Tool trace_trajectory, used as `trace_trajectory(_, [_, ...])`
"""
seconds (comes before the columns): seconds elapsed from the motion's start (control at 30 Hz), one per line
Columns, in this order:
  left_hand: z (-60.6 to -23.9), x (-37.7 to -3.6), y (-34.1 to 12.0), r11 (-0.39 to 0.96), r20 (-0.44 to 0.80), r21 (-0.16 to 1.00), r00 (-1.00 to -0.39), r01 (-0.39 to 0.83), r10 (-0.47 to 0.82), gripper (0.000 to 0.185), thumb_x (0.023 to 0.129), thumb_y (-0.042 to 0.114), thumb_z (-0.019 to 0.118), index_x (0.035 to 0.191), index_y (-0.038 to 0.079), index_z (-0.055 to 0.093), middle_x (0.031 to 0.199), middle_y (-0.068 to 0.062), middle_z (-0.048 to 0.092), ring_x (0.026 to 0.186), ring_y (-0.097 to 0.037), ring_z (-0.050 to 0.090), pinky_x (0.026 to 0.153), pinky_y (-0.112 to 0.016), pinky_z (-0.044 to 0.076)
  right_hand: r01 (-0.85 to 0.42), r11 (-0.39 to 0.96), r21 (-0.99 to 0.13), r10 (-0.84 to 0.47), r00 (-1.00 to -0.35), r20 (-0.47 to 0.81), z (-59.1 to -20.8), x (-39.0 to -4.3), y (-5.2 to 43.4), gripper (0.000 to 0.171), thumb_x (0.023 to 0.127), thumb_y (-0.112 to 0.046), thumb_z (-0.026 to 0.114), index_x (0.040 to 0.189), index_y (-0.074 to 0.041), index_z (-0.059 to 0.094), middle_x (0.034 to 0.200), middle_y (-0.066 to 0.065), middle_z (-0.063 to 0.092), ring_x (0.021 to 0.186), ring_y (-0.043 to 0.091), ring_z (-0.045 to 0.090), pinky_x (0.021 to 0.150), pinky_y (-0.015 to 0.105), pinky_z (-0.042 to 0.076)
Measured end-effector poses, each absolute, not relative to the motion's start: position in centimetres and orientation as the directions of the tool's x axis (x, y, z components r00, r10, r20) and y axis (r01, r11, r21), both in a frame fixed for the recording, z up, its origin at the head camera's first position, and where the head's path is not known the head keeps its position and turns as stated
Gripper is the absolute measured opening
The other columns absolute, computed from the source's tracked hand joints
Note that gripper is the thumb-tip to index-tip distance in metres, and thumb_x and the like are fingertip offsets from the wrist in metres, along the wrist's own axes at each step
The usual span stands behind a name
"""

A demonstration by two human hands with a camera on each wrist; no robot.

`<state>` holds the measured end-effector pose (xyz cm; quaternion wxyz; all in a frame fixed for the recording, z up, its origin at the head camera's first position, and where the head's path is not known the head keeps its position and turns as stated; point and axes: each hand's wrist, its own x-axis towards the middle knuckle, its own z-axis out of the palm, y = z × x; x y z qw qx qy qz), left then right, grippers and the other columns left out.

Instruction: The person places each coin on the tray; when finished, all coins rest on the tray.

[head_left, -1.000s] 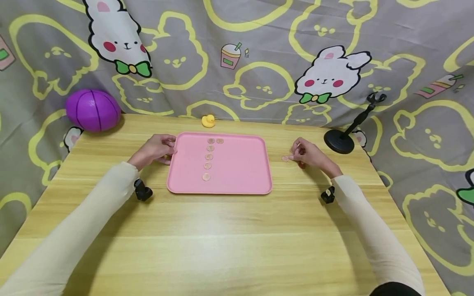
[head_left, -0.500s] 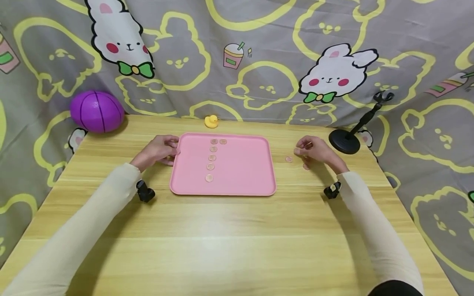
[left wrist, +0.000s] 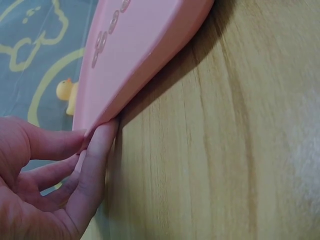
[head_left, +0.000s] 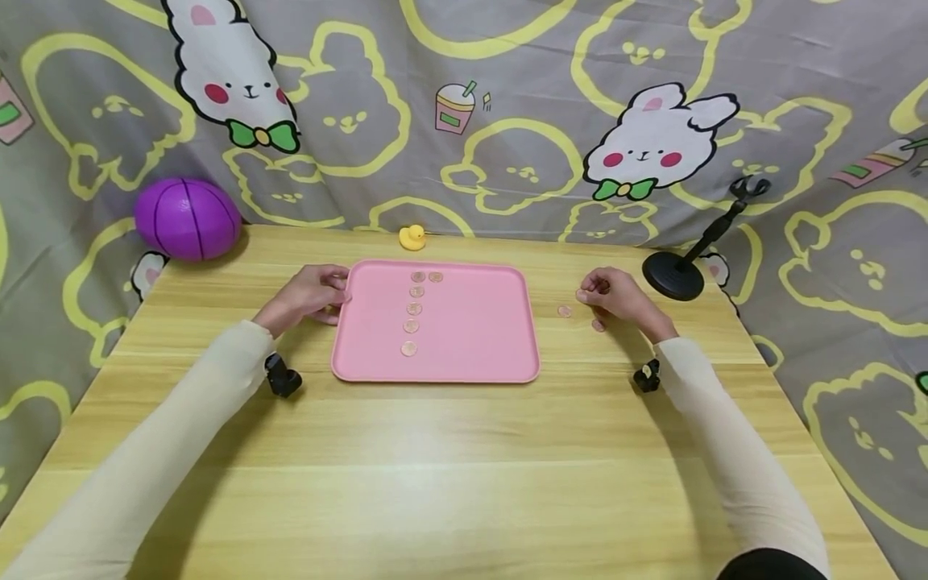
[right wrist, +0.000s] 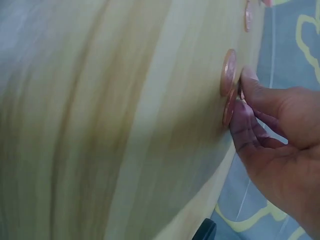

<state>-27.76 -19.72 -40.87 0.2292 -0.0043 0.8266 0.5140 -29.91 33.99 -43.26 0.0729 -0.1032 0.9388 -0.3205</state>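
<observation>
Pale wooden tabletop (head_left: 435,467) fills the lower frame, bearing a pink tray (head_left: 474,322) at the centre. At the tray's left edge the left hand (head_left: 312,292) pinches the rim between thumb and fingers, while right of centre the right hand (head_left: 616,294) has its fingers curled, thumb and fingertip nearly meeting on a coin (right wrist: 241,93) seen edge-on. Six coins (head_left: 414,308) lie on the tray, five in a column and one beside the topmost, and loose coins (head_left: 565,311) lie near the right hand.

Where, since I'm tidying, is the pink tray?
In the head view, the pink tray is near the middle, its left edge held by the left hand, the duck behind it.
</observation>
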Motion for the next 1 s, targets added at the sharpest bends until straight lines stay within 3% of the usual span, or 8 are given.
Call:
trace_trajectory(0.33, [-40.7,-27.3,-19.7,0.477,-0.366,0.847,-0.909,-0.236,0.201,0.062,0.103,0.0,0.058,0.159,-0.008,0.032,0.138,-0.029,0.048,0.089,-0.016,0.064,0.07,-0.027,0.067,-0.201,0.788,-0.582,-0.274,-0.961,-0.04,-42.8,-30.2,32.7,0.014,0.102,-0.01,0.068,0.101,0.002,0.061,0.09,0.019,0.068,0.069,0.02,0.062,0.062,0.02,0.049])
trace_trajectory(0.47, [-40.7,-27.1,-19.4,0.478,-0.347,0.849,-0.92,-0.225,0.184,0.06,0.102,0.0,0.058,0.157,-0.01,0.036,0.138,-0.03,0.049,0.088,-0.016,0.065,0.069,-0.027,0.067,-0.206,0.744,-0.636,-0.284,-0.959,-0.022,-42.4,-30.3,31.5,0.016,0.102,-0.01,0.069,0.108,0.004,0.067,0.097,0.023,0.072,0.08,0.021,0.069,0.068,0.02,0.056])
trace_trajectory(0.67, [-40.5,-27.2,-19.4,0.461,-0.347,0.857,-0.92,-0.232,0.181,0.053,0.104,0.0,0.055,0.154,-0.011,0.04,0.139,-0.032,0.053,0.085,-0.015,0.067,0.07,-0.029,0.068,-0.153,0.633,-0.758,-0.307,-0.95,-0.064,-41.4,-30.4,28.1,0.024,0.102,-0.012,0.069,0.116,0.007,0.07,0.106,0.028,0.073,0.088,0.03,0.074,0.08,0.033,0.066])
trace_trajectory(1.0, [-40.0,-27.7,-19.7,0.427,-0.386,0.863,-0.897,-0.269,0.214,0.058,0.101,-0.003,0.056,0.155,-0.01,0.037,0.145,-0.031,0.051,0.085,-0.015,0.067,0.071,-0.031,0.068,0.051,0.506,-0.861,-0.235,-0.952,-0.194,-40.0,-31.1,21.9,0.024,0.1,-0.002,0.068,0.119,0.013,0.068,0.102,0.024,0.076,0.077,0.012,0.075,0.084,0.033,0.067])
